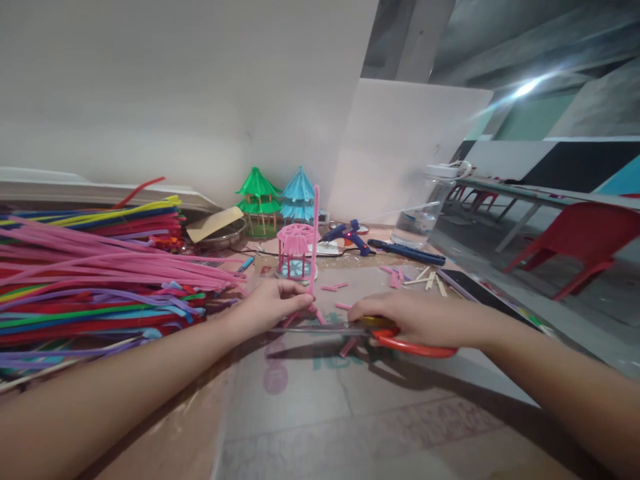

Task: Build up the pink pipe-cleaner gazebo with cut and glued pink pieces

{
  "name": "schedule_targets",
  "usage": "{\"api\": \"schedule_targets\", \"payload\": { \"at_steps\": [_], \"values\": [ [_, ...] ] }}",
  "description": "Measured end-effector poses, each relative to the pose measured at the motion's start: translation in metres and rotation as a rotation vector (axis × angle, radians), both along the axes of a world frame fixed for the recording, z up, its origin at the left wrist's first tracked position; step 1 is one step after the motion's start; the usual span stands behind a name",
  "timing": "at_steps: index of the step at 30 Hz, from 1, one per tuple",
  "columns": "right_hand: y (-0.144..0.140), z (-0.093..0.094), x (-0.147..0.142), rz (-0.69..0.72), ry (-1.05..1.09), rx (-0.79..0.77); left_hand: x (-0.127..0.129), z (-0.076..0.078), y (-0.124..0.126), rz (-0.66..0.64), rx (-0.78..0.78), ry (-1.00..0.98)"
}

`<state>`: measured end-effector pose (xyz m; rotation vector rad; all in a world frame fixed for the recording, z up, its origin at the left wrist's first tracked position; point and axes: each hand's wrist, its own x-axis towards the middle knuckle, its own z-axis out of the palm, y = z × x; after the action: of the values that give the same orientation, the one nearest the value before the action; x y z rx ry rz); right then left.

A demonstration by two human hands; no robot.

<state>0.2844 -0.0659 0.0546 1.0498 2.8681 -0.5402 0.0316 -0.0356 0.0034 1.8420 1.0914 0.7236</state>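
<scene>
Between the fingertips of my left hand (pixel 270 305) a pink pipe cleaner (pixel 315 233) is pinched, its long end pointing up. My right hand (pixel 415 312) grips a pair of scissors (pixel 420 345) by the red-orange handle. The blades point left, below my left hand; whether they are parted is hard to see. Short cut pink pieces (pixel 349 347) lie around both hands on the clear-covered work surface (pixel 300 427). Just behind my left hand stands a small pink pavilion (pixel 299 235) with a fuzzy roof and thin posts.
Bundles of coloured pipe cleaners (pixel 100 257) fill the left side. At the back stand a green pagoda (pixel 257 200) and a blue pagoda (pixel 299 193). A glue gun (pixel 350 233), a dark-blue cutter (pixel 407 252), a water jug (pixel 417 207) and a dark tablet-like slab (pixel 487 297) sit to the right.
</scene>
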Motion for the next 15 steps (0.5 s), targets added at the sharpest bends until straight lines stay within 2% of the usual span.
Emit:
{"api": "schedule_targets", "payload": {
  "at_steps": [3, 5, 8, 11, 15],
  "values": [
    [0.006, 0.016, 0.013, -0.009, 0.122, -0.124, 0.000, 0.000, 0.000, -0.011, 0.011, -0.015],
    [0.012, 0.025, 0.025, -0.001, 0.176, -0.125, 0.000, -0.001, 0.000, -0.015, 0.001, -0.026],
    [0.023, 0.030, 0.041, -0.053, 0.132, -0.090, 0.000, -0.002, -0.001, -0.004, -0.014, -0.047],
    [0.034, 0.024, 0.052, -0.104, 0.078, -0.057, 0.001, -0.003, -0.001, 0.011, -0.009, -0.056],
    [0.046, 0.006, 0.053, -0.113, 0.090, 0.010, 0.000, -0.003, 0.000, 0.010, 0.023, -0.026]
  ]
}}
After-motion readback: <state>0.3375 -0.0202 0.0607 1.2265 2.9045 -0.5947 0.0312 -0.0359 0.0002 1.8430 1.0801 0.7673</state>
